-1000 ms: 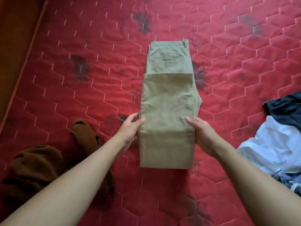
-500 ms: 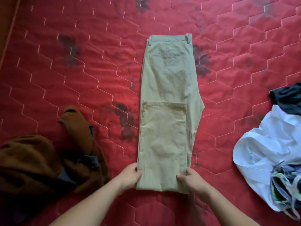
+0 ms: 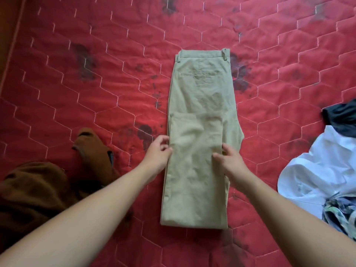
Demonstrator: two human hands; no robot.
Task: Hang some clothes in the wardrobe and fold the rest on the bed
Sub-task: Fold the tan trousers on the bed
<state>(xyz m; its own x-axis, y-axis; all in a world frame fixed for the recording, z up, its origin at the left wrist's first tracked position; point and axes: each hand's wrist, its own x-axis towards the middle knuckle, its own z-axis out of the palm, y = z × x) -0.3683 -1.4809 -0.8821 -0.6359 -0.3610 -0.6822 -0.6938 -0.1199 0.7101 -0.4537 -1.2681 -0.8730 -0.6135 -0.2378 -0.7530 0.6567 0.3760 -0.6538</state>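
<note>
Head view, near to far. Your two forearms enter from the near edge and converge on the khaki trousers [image 3: 200, 132]. These lie lengthwise in the middle of the red quilted mattress [image 3: 77, 112], legs folded up once, so the crease is nearest you and the leg hems lie across the thighs.

Your left hand [image 3: 157, 151] meets the left edge of the doubled part with fingers curled; whether it has closed on the cloth cannot be told. Your right hand [image 3: 230, 160] pinches the right edge of the upper layer, thumb on top and fingers tucked at the side.

Beyond the hems come the seat, the back pocket [image 3: 197, 74] and, farthest, the waistband [image 3: 200, 54], flat and uncovered. A brown garment [image 3: 38, 189] is heaped to your near left, apart from the trousers. To the right lie a patterned cloth [image 3: 341, 211] and a white shirt [image 3: 317, 170], with a dark garment [image 3: 342, 114] just beyond them.

Step in hand, as judged: folding the trousers on the bed, first fold made, second pending. The next move calls for both hands to take the doubled part at matching points and carry it toward the waistband with edges in line, then press it flat.
</note>
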